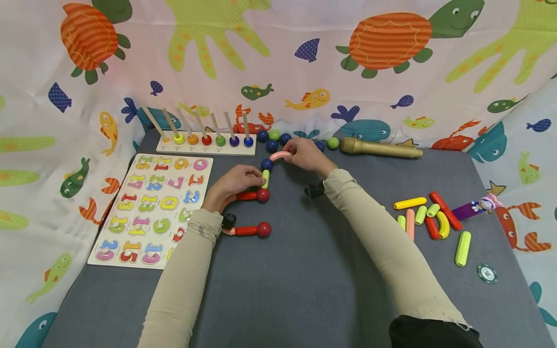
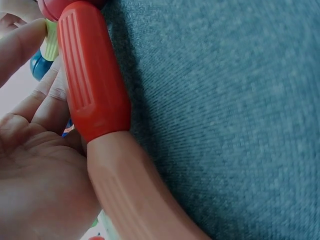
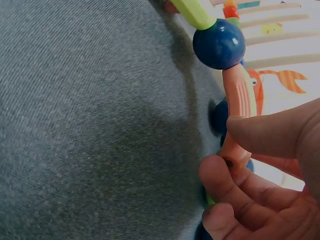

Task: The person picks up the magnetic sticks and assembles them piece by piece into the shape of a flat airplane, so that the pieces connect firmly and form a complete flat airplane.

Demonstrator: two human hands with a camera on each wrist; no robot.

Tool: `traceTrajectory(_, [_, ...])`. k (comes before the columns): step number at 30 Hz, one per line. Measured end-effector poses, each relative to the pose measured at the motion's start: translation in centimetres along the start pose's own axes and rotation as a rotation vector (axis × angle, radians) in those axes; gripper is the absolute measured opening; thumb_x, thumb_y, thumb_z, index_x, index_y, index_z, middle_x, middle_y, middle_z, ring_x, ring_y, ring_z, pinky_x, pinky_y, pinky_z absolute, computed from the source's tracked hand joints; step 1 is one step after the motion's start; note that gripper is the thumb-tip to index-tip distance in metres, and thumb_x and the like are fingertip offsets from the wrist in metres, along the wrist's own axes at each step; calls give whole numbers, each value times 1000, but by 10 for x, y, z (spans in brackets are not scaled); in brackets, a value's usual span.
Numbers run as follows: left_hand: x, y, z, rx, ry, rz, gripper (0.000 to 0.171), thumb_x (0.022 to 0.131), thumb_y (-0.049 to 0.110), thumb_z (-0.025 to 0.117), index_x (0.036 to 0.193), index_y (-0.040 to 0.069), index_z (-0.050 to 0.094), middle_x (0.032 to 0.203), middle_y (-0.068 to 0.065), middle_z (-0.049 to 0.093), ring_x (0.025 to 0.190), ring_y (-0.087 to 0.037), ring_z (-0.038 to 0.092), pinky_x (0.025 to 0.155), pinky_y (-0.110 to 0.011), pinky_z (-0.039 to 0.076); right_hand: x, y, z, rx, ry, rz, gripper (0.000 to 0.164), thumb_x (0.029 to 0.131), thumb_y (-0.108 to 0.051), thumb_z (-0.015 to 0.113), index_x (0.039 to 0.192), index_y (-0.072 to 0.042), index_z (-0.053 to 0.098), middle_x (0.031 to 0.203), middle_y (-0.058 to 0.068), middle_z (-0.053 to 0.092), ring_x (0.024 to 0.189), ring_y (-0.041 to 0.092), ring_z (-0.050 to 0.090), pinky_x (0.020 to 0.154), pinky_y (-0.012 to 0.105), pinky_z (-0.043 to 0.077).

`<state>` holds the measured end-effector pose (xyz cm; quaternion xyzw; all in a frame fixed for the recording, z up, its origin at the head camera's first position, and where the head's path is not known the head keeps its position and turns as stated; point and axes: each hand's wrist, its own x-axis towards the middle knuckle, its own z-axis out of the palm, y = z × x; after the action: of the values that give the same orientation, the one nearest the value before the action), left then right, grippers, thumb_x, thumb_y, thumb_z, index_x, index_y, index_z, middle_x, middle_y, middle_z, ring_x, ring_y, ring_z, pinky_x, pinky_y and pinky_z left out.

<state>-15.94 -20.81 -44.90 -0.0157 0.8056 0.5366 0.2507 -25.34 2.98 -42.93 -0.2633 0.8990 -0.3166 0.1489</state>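
Number puzzle board (image 1: 150, 209) at the surface's left edge, coloured numerals on it, among them 6, 7, 8, 13, 15

Even, soft light fills the head view, with faint shadows under both arms and wide-angle bending at the edges. Both wrist views are close and soft; the right wrist view looks darker, with a shadow beside the fingers.

A number puzzle board (image 1: 150, 210) is lying just left of the left fingers. A peg rack with coloured beads (image 1: 204, 141) is standing beyond them. A golden toy microphone (image 1: 380, 148) is resting right of the right fingers, with loose coloured sticks (image 1: 428, 220) and a poker chip (image 1: 486, 273) sitting farther right, well apart.
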Motion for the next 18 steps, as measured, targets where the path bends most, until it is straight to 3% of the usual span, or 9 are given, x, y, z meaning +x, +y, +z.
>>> traceTrajectory(7, [1,4,1,95,16,18,25,103,23,72,114,0,73,93,-9,63,88,-24,53,77,-34,40,4,6,8,-46,-9,2,19,102,-7,69,119,0,73,107,14,68,92,29,57,81,40,48])
traceTrajectory(13, [3,14,-1,266,173,4,31,102,30,72,116,2,69,103,-12,65,93,-27,56,80,-36,43,5,4,10,-27,10,-28,14,103,-8,69,114,-2,75,103,12,68,90,28,57,79,39,48])
traceTrajectory(18, [20,21,3,241,254,49,40,103,29,71,132,3,63,107,-14,63,93,-27,57,78,-34,44,8,3,8,-33,12,-62,14,101,-6,70,114,-1,75,101,12,69,87,27,58,78,39,49])
